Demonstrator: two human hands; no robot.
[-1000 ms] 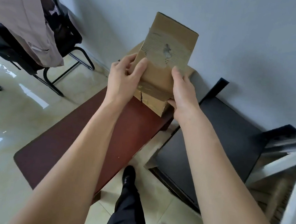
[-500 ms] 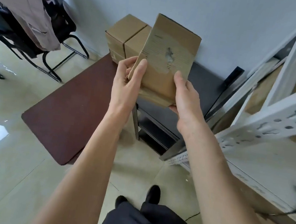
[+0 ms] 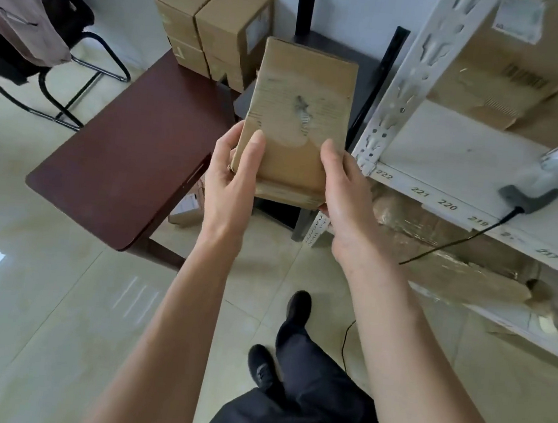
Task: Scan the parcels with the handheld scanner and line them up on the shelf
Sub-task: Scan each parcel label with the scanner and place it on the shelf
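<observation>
I hold a worn brown cardboard parcel (image 3: 297,120) upright in front of me, its face scuffed and torn in the middle. My left hand (image 3: 231,178) grips its lower left edge and my right hand (image 3: 345,194) grips its lower right edge. A grey handheld scanner (image 3: 549,177) lies on the white shelf (image 3: 448,157) at the right, its black cable hanging over the front edge. Several more cardboard parcels (image 3: 214,28) are stacked at the far end of a dark red table (image 3: 132,147). A large labelled box (image 3: 506,63) stands further back on the shelf.
The white shelf post (image 3: 408,77) stands just right of the held parcel. A black stand (image 3: 365,68) sits between table and shelf. A black chair (image 3: 31,30) draped with cloth is at the far left. Wrapped cardboard (image 3: 445,253) lies on the lower shelf. My legs are below.
I have turned right, away from the table. The shelf and scanner have come fully into view, and the parcel, still gripped by both hands, now sits beside the shelf post.
</observation>
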